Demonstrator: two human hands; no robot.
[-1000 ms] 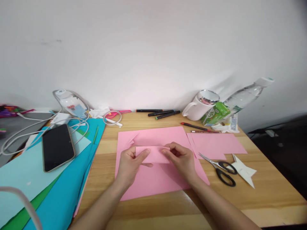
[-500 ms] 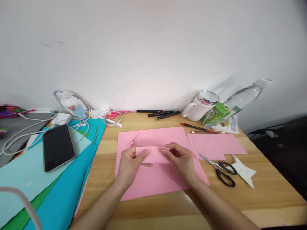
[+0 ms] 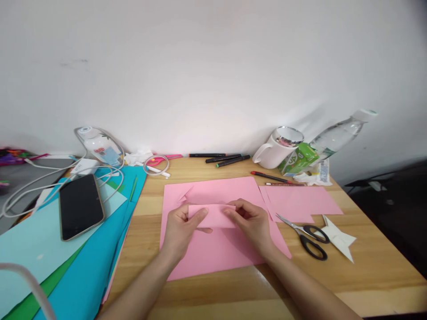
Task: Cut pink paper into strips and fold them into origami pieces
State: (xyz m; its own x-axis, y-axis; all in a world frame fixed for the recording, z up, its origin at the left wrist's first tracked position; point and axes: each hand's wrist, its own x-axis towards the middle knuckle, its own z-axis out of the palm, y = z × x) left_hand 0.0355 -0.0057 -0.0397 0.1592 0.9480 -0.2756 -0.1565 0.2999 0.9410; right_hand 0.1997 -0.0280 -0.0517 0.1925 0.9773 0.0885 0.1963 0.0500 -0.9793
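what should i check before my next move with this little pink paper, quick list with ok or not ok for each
1. Left hand grip on the small pink paper: ok, thumb pressed on its near face.
2. Right hand grip at the other end: ok, thumb on the near face too.
3. Far face of the small pink paper free of creases: cannot tell, it is turned away from the camera.
4. Large pink sheet fully bare: not ok, a small folded pink piece is on it.
5. Scissors out of both hands: ok, they lie on the table to the right.
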